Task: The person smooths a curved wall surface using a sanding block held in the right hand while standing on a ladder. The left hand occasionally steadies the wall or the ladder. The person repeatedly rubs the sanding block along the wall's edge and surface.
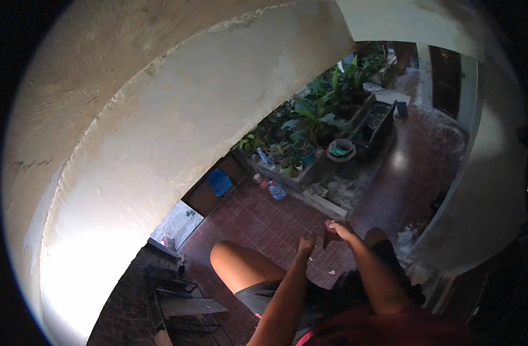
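Note:
Both my arms reach forward over my bent legs, with the hands close together in front of my knees. My right hand is closed on a flat, dark reddish piece, too small and dim to name. Just to its left, my left hand is closed with its fingertips up near that piece. Whatever its fingers pinch, if anything, is too dark to make out. A bare knee sticks out left of my hands.
Reddish tiled floor with pale scraps lies below. Ahead are a planter with green plants, an octagonal basin, a large clear bottle and a blue chair. A pale wall slants overhead; a dark table stands lower left.

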Demonstrator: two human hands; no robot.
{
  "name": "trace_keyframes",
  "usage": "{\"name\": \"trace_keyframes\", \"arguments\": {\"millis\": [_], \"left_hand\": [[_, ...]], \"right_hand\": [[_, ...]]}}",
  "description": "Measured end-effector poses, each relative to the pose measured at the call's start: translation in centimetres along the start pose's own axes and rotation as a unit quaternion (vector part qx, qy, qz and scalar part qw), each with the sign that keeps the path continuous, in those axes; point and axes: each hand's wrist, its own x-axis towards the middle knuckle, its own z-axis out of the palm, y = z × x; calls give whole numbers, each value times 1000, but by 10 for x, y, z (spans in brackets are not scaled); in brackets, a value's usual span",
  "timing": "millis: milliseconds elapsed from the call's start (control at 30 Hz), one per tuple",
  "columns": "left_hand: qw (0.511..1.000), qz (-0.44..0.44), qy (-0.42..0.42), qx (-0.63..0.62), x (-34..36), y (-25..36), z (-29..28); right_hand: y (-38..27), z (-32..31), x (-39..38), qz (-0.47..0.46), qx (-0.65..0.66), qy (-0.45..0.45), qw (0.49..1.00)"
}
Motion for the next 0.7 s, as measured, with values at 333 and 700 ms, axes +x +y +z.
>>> {"name": "trace_keyframes", "arguments": {"millis": [333,700], "left_hand": [[970,-133,-163,-122,-40,113,-34],[861,-220,101,-448,-30,127,-61]], "right_hand": [[15,7,12,5,53,68,996],[8,25,6,-57,-19,106,993]]}}
